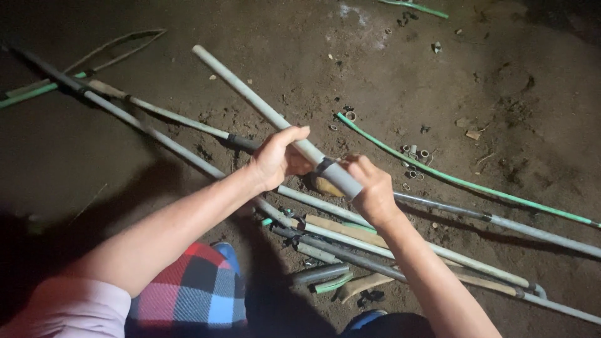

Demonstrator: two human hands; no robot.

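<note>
Dirt floor [156, 163], dark and gritty, w/ pipes scattered all over. Left hand [275, 159] wraps the long pale grey pipe [250, 94], steadying it mid-air at a slant; right hand [374, 191] grips the grey coupling sleeve [338, 175] at its near end, prob. so the joint stays lined up. Both hands closed tight. Smooth round plastic tubing; thin green pipe [463, 183] lies beyond, small cut rings [416, 153] beside it.
</note>
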